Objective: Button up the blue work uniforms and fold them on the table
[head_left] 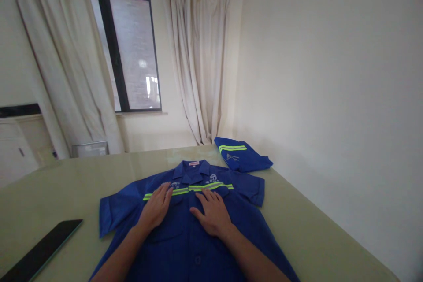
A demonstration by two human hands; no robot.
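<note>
In the head view, the shirt [190, 238] lies front up on the counter [297, 220], collar [178, 171] at the far end and lower part running out of the frame at the bottom. The left hand [158, 207] rests flat on one side of the chest, the right hand [213, 212] on the other, fingertips by the bright strip [180, 192]; neither grip is closed on anything, palms down and fingers extended. The work seems to be smoothing, and it should go best with light, even pressure from the middle outward, keeping the two strip halves level (they meet at the button line). The sleeve [115, 211] on the left looks creased and would merit a pass too. A folded garment [251, 158] sits just beyond the right shoulder, so strokes that way should stop short of it.
</note>
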